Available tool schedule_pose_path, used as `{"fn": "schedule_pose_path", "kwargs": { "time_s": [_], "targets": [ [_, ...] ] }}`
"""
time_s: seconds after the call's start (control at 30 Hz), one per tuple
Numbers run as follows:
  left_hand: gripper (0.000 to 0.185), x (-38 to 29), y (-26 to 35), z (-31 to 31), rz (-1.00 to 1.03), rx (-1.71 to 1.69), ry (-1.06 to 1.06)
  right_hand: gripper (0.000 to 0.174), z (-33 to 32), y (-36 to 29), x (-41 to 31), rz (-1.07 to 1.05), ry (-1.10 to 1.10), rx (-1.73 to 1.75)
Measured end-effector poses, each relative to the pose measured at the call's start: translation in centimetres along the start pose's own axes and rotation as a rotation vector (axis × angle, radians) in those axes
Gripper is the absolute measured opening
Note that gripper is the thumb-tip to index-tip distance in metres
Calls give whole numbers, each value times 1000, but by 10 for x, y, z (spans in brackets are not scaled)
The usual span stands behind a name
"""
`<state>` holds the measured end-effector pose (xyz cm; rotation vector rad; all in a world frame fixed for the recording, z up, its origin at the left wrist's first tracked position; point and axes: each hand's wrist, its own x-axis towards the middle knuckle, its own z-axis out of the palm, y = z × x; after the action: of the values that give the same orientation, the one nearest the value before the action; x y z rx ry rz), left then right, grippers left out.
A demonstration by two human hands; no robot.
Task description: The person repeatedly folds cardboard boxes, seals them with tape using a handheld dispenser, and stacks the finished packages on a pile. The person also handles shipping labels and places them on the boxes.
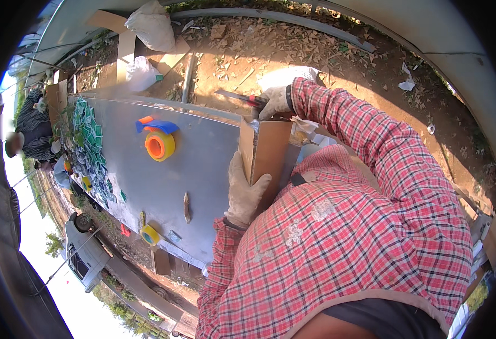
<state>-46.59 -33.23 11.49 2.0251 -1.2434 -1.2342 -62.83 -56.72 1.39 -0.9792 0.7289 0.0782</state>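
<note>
My gloved left hand grips the near-left edge of a narrow cardboard box, with the thumb on its broad side. The box stands at the right end of a metal-topped table; silvery material shows at its upper edge. My gloved right hand is at the far end of the box, closed round the black-and-red handle of a knife-like tool, its grey blade pointing left. Left of the box on the table are a yellow tape roll with an orange core and a blue-and-orange tape dispenser.
Many green packets are heaped at the table's far end, near a person. Another yellow tape roll and a small brown object lie on the tabletop. White sacks and cardboard scraps lie on the ground beyond.
</note>
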Motion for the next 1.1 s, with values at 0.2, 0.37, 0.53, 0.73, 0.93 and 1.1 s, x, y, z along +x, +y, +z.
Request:
{"fn": "schedule_pose_path", "kwargs": {
  "time_s": [0.2, 0.37, 0.53, 0.73, 0.93, 1.1],
  "targets": [
    [87, -7, -2, -5, -61, 105, -47, 27, 5, -15, 17, 176, -252, -108],
    [86, -5, -3, -3, -42, 139, -49, 24, 14, -10, 36, 159, -226, -439],
    [84, -5, 1, -6, -46, 127, -69, 28, 33, 4, 60, 83, -75, -757],
    [83, 21, 0, -2, 37, 34, -4, 27, 38, -37, -33, -180, 651, 3],
    [81, 42, -6, 7, 147, 106, 69, 31, 82, -49, -145, -165, 658, -992],
    [80, 40, -15, 11, 228, 124, 124, 32, 84, -12, -108, -46, 588, -1135]
  ]
}}
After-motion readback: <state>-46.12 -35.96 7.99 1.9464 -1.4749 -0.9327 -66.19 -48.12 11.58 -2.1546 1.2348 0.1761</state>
